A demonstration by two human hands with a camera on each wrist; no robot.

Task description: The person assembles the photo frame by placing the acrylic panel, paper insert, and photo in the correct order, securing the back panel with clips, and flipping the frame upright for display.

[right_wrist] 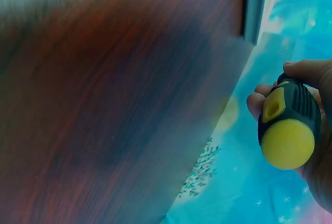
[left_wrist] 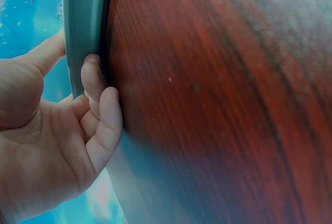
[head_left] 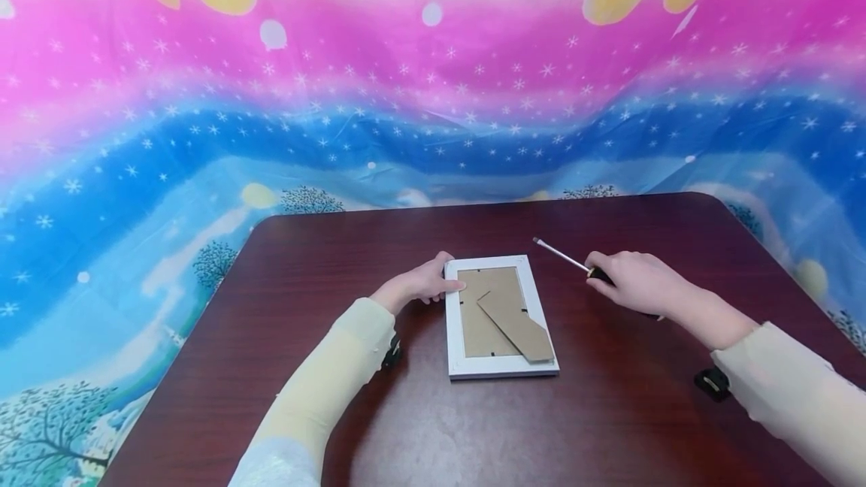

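Note:
A white picture frame (head_left: 455, 337) lies face down on the table, its brown backing board (head_left: 490, 284) and slanted stand leg (head_left: 531, 337) facing up. Small dark tabs sit around the board's edges. My left hand (head_left: 428, 280) grips the frame's left edge, thumb on top; the left wrist view shows the fingers curled against the frame's side (left_wrist: 85, 32). To the right of the frame, my right hand (head_left: 639, 280) holds a screwdriver (head_left: 561, 255), its metal shaft pointing up and left, apart from the frame. The yellow and black handle (right_wrist: 288, 125) shows in the right wrist view.
The dark reddish-brown table (head_left: 304, 284) has rounded far corners. Behind it hangs a colourful cloth (head_left: 419, 126) with snowflakes, trees and yellow shapes. Each sleeve has a black wrist device near its cuff, such as the right one (head_left: 713, 383).

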